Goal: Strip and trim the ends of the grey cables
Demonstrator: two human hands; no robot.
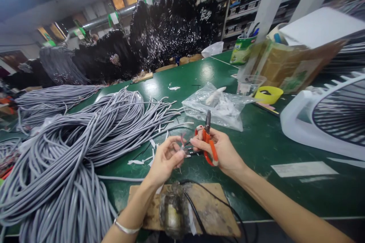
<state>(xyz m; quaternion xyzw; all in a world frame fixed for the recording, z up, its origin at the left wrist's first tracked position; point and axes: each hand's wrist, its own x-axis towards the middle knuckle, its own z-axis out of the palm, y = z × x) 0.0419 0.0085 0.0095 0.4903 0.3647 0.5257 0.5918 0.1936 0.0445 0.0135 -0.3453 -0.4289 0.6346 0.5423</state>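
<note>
Pinching thin wires (183, 139) over the table (256, 193) with the left hand (164, 159) – probably bending softly, weighing little, best gripping below loose tips – and curling the right hand (224, 148) round orange-handled cutters (213, 153).

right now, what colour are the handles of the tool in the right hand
The handles are orange-red, best seen in the head view.

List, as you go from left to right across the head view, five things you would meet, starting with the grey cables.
Grey cables, left hand, orange-handled tool, yellow ring, white fan.
</note>
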